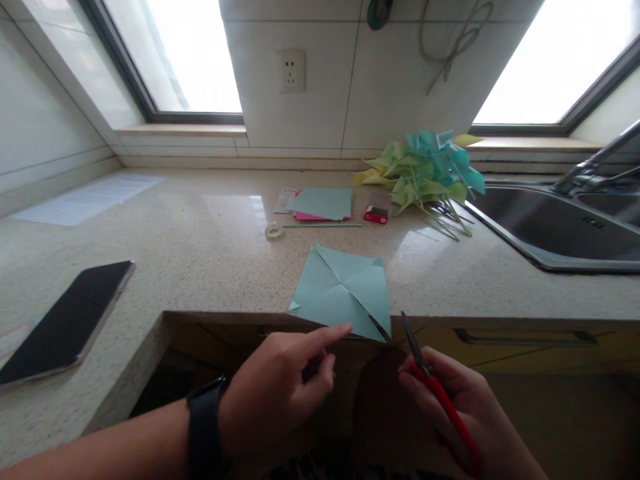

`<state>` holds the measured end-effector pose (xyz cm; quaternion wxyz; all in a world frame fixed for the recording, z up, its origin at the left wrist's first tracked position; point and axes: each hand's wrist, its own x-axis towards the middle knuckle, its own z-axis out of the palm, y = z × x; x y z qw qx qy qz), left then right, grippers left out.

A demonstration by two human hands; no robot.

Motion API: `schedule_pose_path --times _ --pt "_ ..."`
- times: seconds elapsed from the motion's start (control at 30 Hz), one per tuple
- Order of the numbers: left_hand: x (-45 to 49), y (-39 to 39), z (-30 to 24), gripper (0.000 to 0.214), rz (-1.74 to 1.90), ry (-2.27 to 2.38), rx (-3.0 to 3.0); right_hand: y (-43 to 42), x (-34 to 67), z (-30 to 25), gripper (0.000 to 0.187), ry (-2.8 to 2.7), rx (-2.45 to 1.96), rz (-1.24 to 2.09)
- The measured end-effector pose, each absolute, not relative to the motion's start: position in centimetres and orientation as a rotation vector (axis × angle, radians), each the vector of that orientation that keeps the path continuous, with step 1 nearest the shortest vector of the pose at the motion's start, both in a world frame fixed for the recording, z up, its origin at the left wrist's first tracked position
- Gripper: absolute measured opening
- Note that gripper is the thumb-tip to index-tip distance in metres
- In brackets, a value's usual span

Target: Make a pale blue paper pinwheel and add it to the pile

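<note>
A teal paper square (343,291) with diagonal creases and cuts lies at the counter's front edge. My left hand (280,393), a black watch on its wrist, reaches toward the paper's near edge; the index finger is stretched out to touch it and the other fingers are curled. My right hand (465,413) is closed round red-handled scissors (430,383), whose blades point up toward the paper's near right corner, just short of it.
A black phone (65,323) lies at the left on the counter. Behind the paper are a tape roll (274,231), a stack of coloured sheets (320,203), a small red box (376,213) and several paper pinwheels (425,170). A steel sink (550,227) sits at the right.
</note>
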<state>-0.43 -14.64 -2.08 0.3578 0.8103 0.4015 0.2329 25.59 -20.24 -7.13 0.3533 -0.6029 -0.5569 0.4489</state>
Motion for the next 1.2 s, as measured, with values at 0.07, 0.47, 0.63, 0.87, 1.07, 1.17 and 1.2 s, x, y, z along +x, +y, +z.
schedule_pose_path --times 0.07,0.47,0.63,0.87,1.07,1.17,1.2 --pt "0.4 -14.9 -3.0 0.055 0.571 0.958 2.010 -20.3 25.6 -7.0 0.031 -1.398 -1.544 1.188" --pt "0.7 -13.4 -3.8 0.037 0.757 1.084 1.695 -20.2 24.9 -6.5 0.032 -1.424 -1.499 1.205" --pt "0.2 -13.3 -3.4 0.025 0.797 1.154 1.556 -20.1 25.0 -6.3 0.028 -1.477 -1.492 1.226" --pt "0.1 -13.2 -3.3 0.029 0.767 1.079 1.391 -19.6 24.2 -6.0 0.026 -1.578 -1.480 1.129" --pt "0.2 -13.6 -3.7 0.030 0.774 1.018 1.284 -19.3 23.5 -5.3 0.025 -1.686 -1.502 1.005" --pt "0.4 -13.7 -3.8 0.025 0.771 1.006 1.269 -19.2 23.2 -4.9 0.017 -1.684 -1.457 1.066" --pt "0.4 -13.8 -3.9 0.023 0.770 1.000 1.257 -19.1 23.1 -4.9 0.016 -1.679 -1.432 1.107"
